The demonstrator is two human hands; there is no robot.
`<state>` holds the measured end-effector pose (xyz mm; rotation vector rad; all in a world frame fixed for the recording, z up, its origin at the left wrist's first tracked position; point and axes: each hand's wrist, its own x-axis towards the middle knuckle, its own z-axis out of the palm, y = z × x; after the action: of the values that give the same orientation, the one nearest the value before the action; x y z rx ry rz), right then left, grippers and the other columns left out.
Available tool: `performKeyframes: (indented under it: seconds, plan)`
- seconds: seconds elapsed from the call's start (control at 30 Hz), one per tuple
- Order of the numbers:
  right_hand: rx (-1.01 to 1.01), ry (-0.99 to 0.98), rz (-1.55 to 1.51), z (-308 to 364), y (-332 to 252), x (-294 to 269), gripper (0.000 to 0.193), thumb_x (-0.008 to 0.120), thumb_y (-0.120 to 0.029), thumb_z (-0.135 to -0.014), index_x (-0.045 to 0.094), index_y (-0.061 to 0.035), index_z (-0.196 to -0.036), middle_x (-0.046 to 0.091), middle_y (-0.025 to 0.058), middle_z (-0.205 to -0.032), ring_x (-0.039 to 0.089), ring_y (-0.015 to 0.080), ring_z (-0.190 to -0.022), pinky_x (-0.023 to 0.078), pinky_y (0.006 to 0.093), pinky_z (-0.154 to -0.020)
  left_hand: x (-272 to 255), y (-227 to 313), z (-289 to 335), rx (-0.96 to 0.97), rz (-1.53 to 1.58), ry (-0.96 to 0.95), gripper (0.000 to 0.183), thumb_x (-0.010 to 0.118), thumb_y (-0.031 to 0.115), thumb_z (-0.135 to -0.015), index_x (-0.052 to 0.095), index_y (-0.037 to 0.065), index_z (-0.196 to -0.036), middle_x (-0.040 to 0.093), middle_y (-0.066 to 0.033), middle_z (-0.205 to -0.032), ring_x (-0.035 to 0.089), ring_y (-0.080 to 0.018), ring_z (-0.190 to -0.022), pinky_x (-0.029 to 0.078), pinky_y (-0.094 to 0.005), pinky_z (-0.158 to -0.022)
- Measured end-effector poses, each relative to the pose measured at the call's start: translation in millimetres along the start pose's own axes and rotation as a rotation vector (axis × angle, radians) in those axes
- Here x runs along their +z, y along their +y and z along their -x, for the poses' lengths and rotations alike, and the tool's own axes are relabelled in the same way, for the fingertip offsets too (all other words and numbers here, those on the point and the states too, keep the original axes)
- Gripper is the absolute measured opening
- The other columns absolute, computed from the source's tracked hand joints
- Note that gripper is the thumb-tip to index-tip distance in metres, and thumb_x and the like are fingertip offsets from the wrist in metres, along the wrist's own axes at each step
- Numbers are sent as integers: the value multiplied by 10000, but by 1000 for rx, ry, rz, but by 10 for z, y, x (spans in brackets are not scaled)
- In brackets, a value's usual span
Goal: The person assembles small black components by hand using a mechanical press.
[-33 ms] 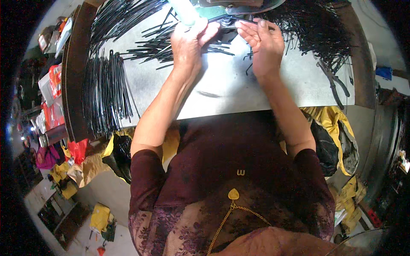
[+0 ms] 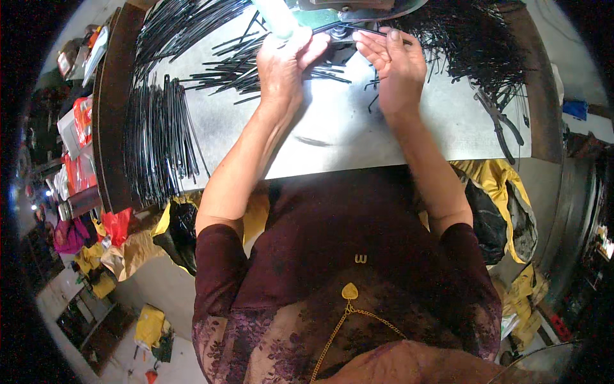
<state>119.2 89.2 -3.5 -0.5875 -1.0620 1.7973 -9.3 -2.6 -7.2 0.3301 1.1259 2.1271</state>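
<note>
Under the machine head point(image 2: 348, 5) at the far edge of the table, a thin black rod point(image 2: 371, 30) runs across between my hands. My right hand point(image 2: 401, 70) pinches its right end between thumb and fingers, the other fingers curled loosely. My left hand point(image 2: 281, 67) is closed at the left side, with its fingertips by the rod's other end; glare and the fingers partly hide that grip. Beside my left hand a loose pile of black rods point(image 2: 236, 77) lies on the pale tabletop point(image 2: 307, 150). A bright tube-shaped light point(image 2: 275, 16) stands just above that hand.
Neat bundles of black rods point(image 2: 160, 137) lie at the left, with more at the far left. A tangled heap of bent black rods point(image 2: 476, 45) fills the far right, and dark-handled pliers point(image 2: 499, 125) lie near it. Raised brown boards point(image 2: 114, 115) edge the table's sides.
</note>
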Motion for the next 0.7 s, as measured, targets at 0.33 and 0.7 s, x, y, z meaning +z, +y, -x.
performKeyframes:
  seconds: [0.33,0.7]
  plan:
    - [-65,-50,93,20,-21,47,244,430,-162,-977,428,74,-1041,584,319,-1026,648,338,-926,553,383,-831,-9,-21,-45,31,93,19,149,578,-9,-835,531,-112,-931,601,-169,-925,646,-301,-900,565,-376,-852]
    - [-39,-87,100,-2,-89,-24,263,425,-165,-977,413,89,-1045,591,320,-1011,650,341,-929,559,369,-822,42,-16,-15,15,123,38,165,567,-18,-835,513,-108,-962,595,-170,-938,644,-311,-901,566,-380,-852]
